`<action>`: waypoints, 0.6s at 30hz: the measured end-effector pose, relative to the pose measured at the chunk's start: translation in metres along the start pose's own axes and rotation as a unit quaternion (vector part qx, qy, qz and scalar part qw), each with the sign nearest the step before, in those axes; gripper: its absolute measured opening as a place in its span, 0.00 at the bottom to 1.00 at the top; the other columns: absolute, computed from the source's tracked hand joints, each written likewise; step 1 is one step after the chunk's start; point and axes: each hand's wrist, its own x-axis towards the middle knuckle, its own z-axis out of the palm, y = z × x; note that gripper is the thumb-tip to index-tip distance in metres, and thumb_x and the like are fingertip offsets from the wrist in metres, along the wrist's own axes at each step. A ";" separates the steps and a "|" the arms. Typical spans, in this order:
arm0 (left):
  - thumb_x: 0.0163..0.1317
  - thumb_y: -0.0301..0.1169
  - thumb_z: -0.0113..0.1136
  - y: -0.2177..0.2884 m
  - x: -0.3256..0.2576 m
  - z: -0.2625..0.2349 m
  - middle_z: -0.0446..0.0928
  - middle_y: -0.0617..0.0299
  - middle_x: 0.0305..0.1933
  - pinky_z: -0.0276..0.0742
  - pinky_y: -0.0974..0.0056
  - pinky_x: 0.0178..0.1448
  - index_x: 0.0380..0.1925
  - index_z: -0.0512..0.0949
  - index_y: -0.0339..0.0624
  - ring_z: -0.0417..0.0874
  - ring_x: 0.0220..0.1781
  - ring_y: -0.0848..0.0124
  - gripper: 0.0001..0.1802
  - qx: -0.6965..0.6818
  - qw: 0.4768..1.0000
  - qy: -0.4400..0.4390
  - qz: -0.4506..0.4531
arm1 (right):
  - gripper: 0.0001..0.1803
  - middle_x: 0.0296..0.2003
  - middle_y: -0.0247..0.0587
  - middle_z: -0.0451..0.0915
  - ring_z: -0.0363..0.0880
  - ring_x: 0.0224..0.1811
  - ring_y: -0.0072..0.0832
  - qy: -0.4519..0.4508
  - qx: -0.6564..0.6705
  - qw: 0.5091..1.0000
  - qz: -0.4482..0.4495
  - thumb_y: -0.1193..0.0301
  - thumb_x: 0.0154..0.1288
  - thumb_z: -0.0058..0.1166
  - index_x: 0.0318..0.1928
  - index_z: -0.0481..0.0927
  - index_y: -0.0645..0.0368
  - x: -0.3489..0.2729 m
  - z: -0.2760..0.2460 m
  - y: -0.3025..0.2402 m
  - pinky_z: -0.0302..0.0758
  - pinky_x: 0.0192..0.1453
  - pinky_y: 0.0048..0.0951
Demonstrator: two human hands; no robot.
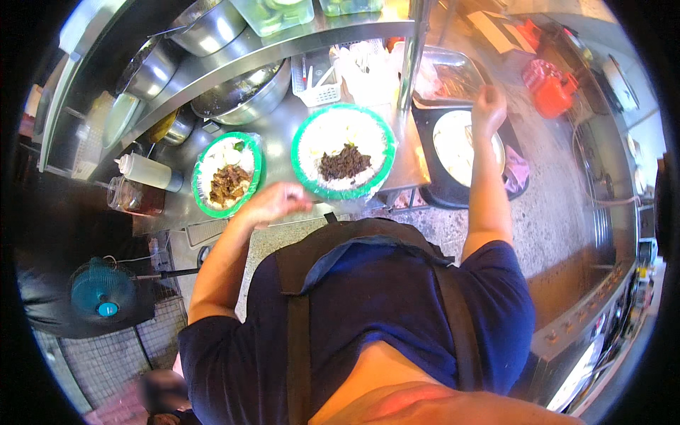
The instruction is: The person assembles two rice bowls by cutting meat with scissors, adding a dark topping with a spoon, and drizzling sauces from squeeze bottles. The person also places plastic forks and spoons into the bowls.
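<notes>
Curling loosely, fingers bent under, left hand hovering at the near rim of the large green-rimmed plate; impossible to tell whether anything sits in that curl. Just beyond the knuckles, white rice topped with dark chopped meat; further left, a smaller green-rimmed plate filled the same way, and past it a squeeze bottle. Reaching well off to the other side, right hand with fingers bunched over the far edge of a round pan of pale food, on a black tray; grasp on a utensil not clear. Judged a plating step, both plates already topped. Calling next for a steady carry from pan to plates, clear of the upright steel post between.
</notes>
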 end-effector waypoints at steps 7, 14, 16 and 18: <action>0.61 0.27 0.54 0.019 0.167 -0.082 0.82 0.47 0.37 0.76 0.60 0.48 0.41 0.82 0.41 0.83 0.41 0.56 0.11 0.059 0.925 0.365 0.084 | 0.16 0.35 0.53 0.82 0.82 0.36 0.44 -0.040 0.075 0.996 -0.001 0.66 0.60 0.58 0.46 0.80 0.62 0.051 0.071 0.027 0.75 0.43 0.40; 0.62 0.37 0.53 -0.044 0.313 -0.153 0.75 0.54 0.58 0.72 0.56 0.60 0.56 0.72 0.52 0.77 0.58 0.56 0.21 0.319 0.875 0.310 -0.193 | 0.21 0.15 0.36 0.73 0.72 0.20 0.17 -0.293 0.185 0.903 0.253 0.59 0.68 0.55 0.23 0.77 0.63 -0.064 -0.006 -0.010 0.69 0.26 0.25; 0.61 0.41 0.53 -0.055 0.341 -0.150 0.72 0.54 0.62 0.70 0.55 0.63 0.61 0.68 0.54 0.74 0.62 0.55 0.27 0.369 0.845 0.299 -0.246 | 0.18 0.15 0.35 0.75 0.72 0.20 0.18 -0.323 0.193 0.896 0.235 0.63 0.67 0.56 0.24 0.78 0.64 -0.082 -0.024 -0.008 0.69 0.26 0.24; 0.59 0.44 0.54 -0.053 0.348 -0.134 0.69 0.52 0.65 0.69 0.55 0.65 0.64 0.63 0.56 0.71 0.65 0.55 0.32 0.362 0.842 0.316 -0.245 | 0.16 0.16 0.36 0.76 0.73 0.20 0.19 -0.339 0.180 0.906 0.182 0.66 0.66 0.58 0.25 0.79 0.64 -0.093 -0.039 0.000 0.69 0.26 0.24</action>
